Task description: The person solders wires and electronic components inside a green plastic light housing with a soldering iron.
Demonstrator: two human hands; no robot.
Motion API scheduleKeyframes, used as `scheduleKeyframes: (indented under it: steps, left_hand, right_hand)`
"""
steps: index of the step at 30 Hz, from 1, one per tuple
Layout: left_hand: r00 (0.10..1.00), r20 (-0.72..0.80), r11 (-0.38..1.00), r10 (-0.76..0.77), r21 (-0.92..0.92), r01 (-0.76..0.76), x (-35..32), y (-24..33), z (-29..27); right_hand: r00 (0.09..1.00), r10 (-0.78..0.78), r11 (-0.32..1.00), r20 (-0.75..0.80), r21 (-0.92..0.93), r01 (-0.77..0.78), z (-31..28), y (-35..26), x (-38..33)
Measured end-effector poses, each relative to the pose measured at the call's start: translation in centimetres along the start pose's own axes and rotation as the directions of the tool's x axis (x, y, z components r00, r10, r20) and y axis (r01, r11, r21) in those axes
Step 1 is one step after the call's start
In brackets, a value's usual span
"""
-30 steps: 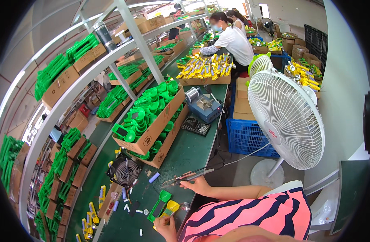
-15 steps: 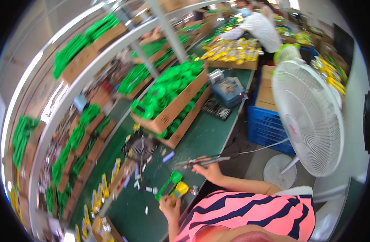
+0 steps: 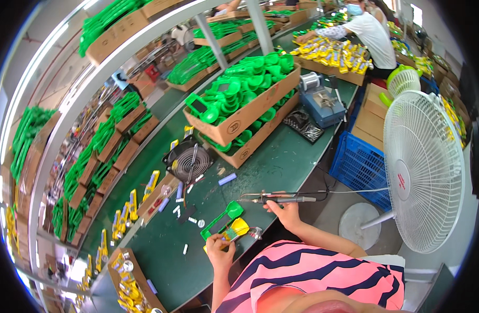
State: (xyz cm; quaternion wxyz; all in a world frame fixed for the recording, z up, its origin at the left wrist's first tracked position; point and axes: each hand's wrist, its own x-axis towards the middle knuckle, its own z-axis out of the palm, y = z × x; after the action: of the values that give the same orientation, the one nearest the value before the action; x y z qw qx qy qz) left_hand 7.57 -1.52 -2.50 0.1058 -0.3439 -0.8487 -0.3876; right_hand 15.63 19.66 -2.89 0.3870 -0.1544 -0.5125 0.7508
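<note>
My right hand (image 3: 286, 213) is closed around the handle of a soldering iron (image 3: 297, 199), whose thin tip points left over the bench. My left hand (image 3: 218, 250) pinches a yellow plastic shell (image 3: 241, 226) with small electronic parts and wires in it. Right beside this, a green plastic shell (image 3: 232, 211) with a rounded end and a rectangular opening lies on the green bench top (image 3: 197, 281). The iron's tip is just beyond the green shell's rounded end; I cannot tell whether they touch. My left fingers hide the yellow shell's near end.
Stacked cartons (image 3: 234, 128) of green shells stand ahead, with a blue soldering unit (image 3: 323, 107) to their right. A small black fan (image 3: 190, 161), a purple cylinder (image 3: 227, 179) and a carton (image 3: 127, 255) of yellow parts lie leftward. A white fan (image 3: 422, 167) stands at right; a co-worker (image 3: 372, 39) sits beyond.
The view has shifted, so the bench sits higher in the picture and looks sharper. Both hands keep their holds; the iron is turned slightly and nearly level across the picture.
</note>
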Motion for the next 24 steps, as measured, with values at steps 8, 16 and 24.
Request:
scheduleKeyframes:
  steps: [8, 16, 24]
  left_hand:
    - [0.999, 0.031, 1.000, 0.021, 0.003, -0.021, 0.7, 0.5, 0.5]
    - [0.993, 0.110, 0.997, 0.050, 0.047, -0.055, 0.7, 0.4, 0.0]
    - [0.991, 0.116, 0.994, -0.067, -0.080, 0.076, 0.0, 0.0, -1.3]
  right_hand:
    - [0.999, -0.034, 0.998, 0.028, -0.044, 0.035, -0.6, 0.6, 0.7]
    - [0.996, -0.066, 0.995, 0.060, -0.069, 0.071, -0.4, 0.5, 0.5]
    - [0.994, 0.026, 0.999, 0.104, 0.023, -0.029, 0.5, 0.3, -0.2]
